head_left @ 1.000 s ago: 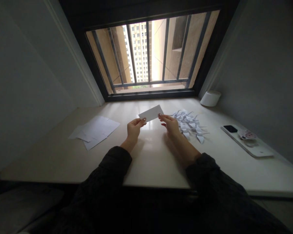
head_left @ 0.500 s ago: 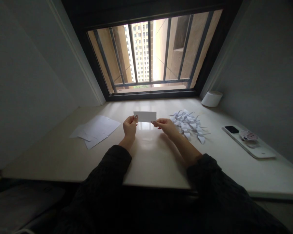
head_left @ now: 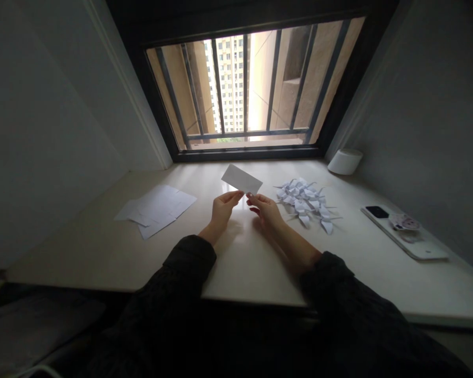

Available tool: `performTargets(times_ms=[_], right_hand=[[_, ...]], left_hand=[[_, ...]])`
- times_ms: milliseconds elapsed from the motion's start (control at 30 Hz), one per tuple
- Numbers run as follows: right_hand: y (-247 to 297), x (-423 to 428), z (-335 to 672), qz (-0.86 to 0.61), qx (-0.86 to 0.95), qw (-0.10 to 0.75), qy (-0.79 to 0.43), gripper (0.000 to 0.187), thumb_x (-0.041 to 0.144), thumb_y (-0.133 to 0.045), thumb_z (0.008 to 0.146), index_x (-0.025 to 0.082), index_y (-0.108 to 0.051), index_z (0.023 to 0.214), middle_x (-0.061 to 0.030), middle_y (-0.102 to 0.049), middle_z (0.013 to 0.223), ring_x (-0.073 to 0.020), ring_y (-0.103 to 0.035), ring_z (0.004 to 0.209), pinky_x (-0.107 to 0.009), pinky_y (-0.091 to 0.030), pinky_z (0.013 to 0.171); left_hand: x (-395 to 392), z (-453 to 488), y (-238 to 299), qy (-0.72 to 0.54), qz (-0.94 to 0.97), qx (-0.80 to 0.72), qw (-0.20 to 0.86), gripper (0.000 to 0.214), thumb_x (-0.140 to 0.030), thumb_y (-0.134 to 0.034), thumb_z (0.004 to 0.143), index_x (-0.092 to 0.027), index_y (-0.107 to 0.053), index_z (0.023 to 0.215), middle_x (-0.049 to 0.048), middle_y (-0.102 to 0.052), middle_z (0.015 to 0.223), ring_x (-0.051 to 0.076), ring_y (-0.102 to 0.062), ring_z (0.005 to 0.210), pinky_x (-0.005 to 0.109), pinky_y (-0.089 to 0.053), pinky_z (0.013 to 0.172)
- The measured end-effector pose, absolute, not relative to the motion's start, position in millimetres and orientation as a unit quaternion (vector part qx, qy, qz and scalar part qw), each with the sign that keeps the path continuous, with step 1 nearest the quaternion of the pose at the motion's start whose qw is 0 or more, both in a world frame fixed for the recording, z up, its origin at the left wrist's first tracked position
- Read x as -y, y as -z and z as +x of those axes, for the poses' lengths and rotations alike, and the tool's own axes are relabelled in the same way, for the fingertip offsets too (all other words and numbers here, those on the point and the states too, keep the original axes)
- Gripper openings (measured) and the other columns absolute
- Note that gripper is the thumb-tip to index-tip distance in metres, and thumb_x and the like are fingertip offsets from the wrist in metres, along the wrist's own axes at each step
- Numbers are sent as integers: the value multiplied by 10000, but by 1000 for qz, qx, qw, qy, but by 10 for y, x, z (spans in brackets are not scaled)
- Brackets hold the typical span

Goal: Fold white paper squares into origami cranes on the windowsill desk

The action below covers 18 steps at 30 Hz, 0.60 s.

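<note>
A small white folded paper strip (head_left: 242, 179) is held up above the pale desk (head_left: 244, 257), tilted down to the right. My left hand (head_left: 223, 207) pinches its lower edge near the middle. My right hand (head_left: 265, 208) pinches the same edge close beside the left, near the strip's right end. Both hands are closed on the paper, with dark sleeves running back to me.
A pile of several white folded paper cranes (head_left: 306, 201) lies right of my hands. Loose white sheets (head_left: 156, 209) lie on the left. A white phone with a sticker (head_left: 404, 232) lies at the right, with a white round container (head_left: 344, 160) by the barred window (head_left: 249, 90).
The strip has turned from level to tilted with its left end raised. My hands have moved closer together under it.
</note>
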State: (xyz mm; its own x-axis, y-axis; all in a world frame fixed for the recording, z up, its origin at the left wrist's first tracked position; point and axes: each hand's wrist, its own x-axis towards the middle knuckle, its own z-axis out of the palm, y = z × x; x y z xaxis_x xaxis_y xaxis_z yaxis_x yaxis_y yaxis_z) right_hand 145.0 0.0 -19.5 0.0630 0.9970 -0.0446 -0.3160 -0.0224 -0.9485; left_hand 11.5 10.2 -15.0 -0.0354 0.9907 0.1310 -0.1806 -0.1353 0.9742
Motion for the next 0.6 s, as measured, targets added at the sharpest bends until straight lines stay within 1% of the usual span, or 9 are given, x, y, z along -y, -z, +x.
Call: performTargets(times_ms=[67,200,367,500,600], right_hand=[[197,23,1420,-437,387,576,-573,304,485,-740,576,211,-611,586,-8,-621,675,-148,-560,711,-280,-407,672],[202,53,1391,-436,382,566,-586,299,493,-739,576,217,-632,616,-19,-643,705,-165,-579,741,-290,-408,679],[221,49,1382,-423,387,570,-589,290,475,-754,573,213,-633,607,-7,-635,695,-145,-560,707,-275,-391,658],[247,35,1374,-426,411,563,-576,320,491,-754,574,204,-614,587,-9,-634,687,-137,-546,680,-265,-378,631],[263,37,1361,-430,428,553,-572,341,514,-741,581,201,-605,581,-9,-639,680,-133,-543,661,-269,-375,629]], left_hand=[[-83,125,140,-581,478,-426,502,257,-385,-759,641,-186,-742,803,70,-714,875,187,-615,843,336,-440,811],[-83,110,113,-578,474,-414,520,239,-373,-752,651,-189,-743,804,71,-713,869,179,-624,817,327,-448,791],[-86,109,130,-576,473,-424,515,251,-375,-744,648,-185,-740,812,72,-707,861,180,-620,806,312,-443,756],[-93,111,168,-580,441,-429,534,253,-388,-743,642,-191,-734,800,66,-697,859,179,-611,819,305,-427,758],[-121,89,153,-602,395,-439,537,249,-386,-751,626,-198,-727,786,61,-691,869,188,-606,883,301,-411,781]])
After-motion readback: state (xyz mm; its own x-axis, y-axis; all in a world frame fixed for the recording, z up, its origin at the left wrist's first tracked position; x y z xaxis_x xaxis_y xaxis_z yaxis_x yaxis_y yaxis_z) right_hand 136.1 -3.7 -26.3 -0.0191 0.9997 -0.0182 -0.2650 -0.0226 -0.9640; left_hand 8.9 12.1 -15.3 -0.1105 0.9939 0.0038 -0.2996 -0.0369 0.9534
